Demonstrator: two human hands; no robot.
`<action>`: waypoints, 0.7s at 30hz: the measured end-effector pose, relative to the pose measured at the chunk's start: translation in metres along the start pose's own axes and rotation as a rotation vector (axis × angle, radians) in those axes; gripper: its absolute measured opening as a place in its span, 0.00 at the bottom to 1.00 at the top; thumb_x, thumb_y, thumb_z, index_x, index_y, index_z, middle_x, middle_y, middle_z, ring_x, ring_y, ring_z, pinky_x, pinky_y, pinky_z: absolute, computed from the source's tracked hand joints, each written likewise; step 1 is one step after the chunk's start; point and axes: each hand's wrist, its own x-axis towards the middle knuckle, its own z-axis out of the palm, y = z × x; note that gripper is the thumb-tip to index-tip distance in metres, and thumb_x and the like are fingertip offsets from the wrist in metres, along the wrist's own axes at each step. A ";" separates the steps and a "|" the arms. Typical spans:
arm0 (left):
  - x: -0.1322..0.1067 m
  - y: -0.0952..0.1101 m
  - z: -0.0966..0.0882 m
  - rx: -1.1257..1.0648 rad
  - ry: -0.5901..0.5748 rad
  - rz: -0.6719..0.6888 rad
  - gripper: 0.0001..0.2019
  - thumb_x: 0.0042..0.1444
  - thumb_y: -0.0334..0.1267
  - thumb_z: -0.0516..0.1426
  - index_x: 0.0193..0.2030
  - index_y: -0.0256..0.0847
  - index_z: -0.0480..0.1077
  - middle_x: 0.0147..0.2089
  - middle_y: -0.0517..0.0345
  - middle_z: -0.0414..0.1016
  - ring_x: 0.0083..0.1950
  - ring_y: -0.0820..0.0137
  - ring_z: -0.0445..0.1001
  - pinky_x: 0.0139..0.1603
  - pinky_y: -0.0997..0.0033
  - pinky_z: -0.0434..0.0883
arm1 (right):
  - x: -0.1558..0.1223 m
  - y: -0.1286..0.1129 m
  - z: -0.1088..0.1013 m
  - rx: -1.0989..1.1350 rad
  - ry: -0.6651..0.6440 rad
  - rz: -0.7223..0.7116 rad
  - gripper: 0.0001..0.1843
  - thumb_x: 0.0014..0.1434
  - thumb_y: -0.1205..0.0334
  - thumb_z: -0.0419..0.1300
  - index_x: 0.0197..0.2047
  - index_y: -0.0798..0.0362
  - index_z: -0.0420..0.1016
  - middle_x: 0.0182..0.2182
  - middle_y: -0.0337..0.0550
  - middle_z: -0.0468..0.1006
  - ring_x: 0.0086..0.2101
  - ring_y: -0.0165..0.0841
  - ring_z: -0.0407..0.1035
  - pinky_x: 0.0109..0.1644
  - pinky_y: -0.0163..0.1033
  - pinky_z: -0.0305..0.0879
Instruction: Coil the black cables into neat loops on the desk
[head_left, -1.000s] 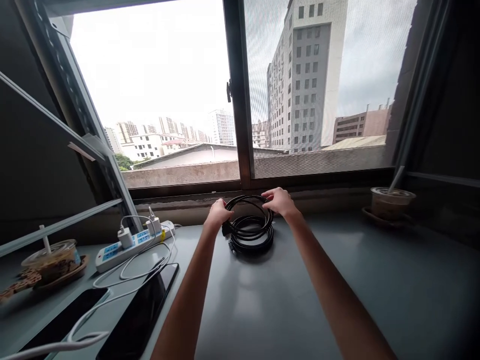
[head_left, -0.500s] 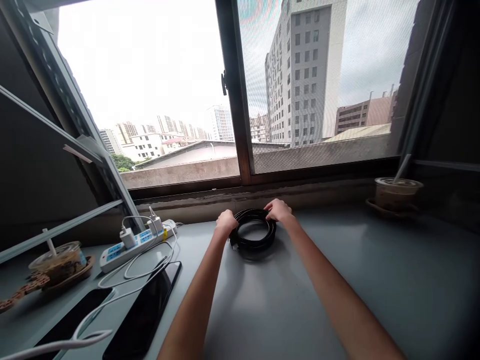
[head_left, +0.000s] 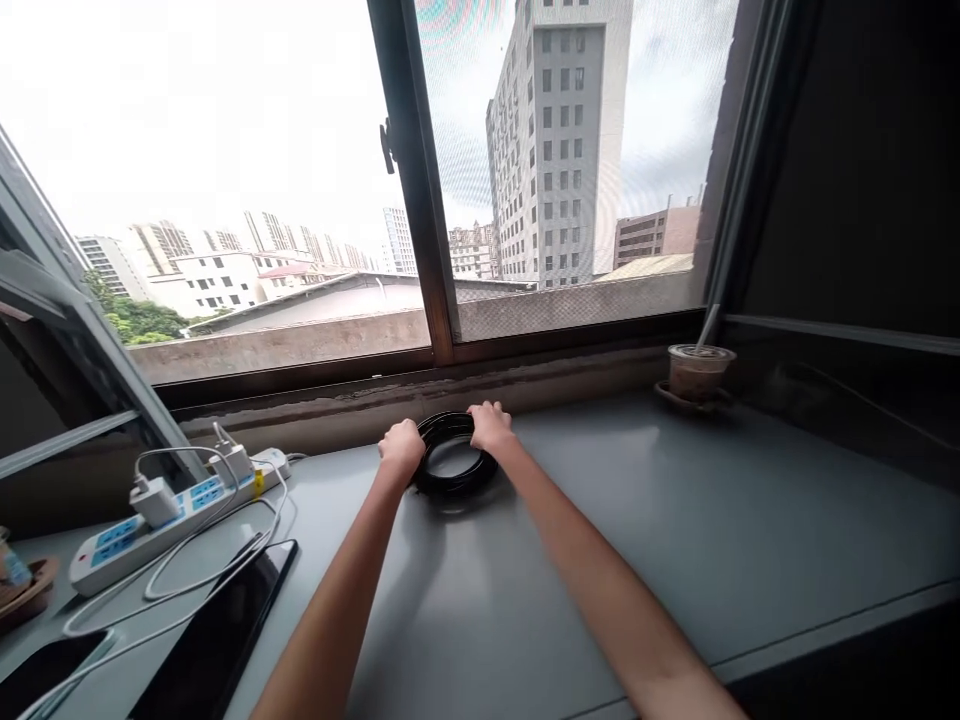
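Observation:
A coil of black cable (head_left: 454,487) rests on the grey tabletop (head_left: 480,620) close to the window wall. My left hand (head_left: 402,446) is closed round the coil's left side. On the opposite side, my right hand (head_left: 491,428) grips its upper right part, with the fingers curled over the loops. Both thumbs are partly hidden against the cable. The coil's middle is open and shows the table through it.
To the left is a white power strip (head_left: 196,510) with chargers and white cords. A black tablet (head_left: 225,620) and a phone (head_left: 52,670) lie before it. A lidded drink cup (head_left: 699,372) stands on a saucer at the right, by the window (head_left: 442,220).
The view has turned to the right, so everything appears further left. My fingers have closed more firmly round the coil, which stays near the window wall.

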 end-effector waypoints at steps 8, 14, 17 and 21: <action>-0.006 0.003 -0.010 -0.042 0.032 0.021 0.16 0.53 0.26 0.49 0.47 0.35 0.69 0.52 0.38 0.71 0.54 0.55 0.70 0.46 0.63 0.66 | 0.002 0.002 -0.011 0.000 -0.011 0.024 0.15 0.61 0.59 0.55 0.51 0.54 0.68 0.48 0.47 0.70 0.46 0.35 0.67 0.49 0.47 0.66; -0.008 0.006 -0.011 -0.060 0.017 0.037 0.18 0.51 0.26 0.50 0.50 0.34 0.68 0.53 0.35 0.70 0.54 0.53 0.69 0.47 0.61 0.67 | 0.003 0.001 -0.015 0.018 -0.005 0.017 0.17 0.62 0.59 0.55 0.53 0.53 0.66 0.50 0.48 0.69 0.47 0.36 0.66 0.50 0.48 0.66; -0.003 0.004 -0.003 -0.071 -0.033 0.024 0.17 0.48 0.26 0.52 0.46 0.34 0.69 0.50 0.35 0.72 0.52 0.51 0.71 0.44 0.60 0.68 | 0.005 0.005 -0.010 0.017 -0.020 0.009 0.18 0.61 0.59 0.55 0.54 0.53 0.66 0.52 0.48 0.67 0.49 0.37 0.65 0.51 0.49 0.65; 0.012 -0.009 0.006 -0.149 -0.128 0.041 0.14 0.47 0.29 0.55 0.42 0.36 0.70 0.45 0.39 0.75 0.39 0.56 0.76 0.34 0.63 0.71 | 0.007 0.012 -0.002 0.018 -0.021 0.006 0.18 0.61 0.59 0.55 0.54 0.53 0.66 0.54 0.49 0.65 0.51 0.39 0.63 0.53 0.51 0.63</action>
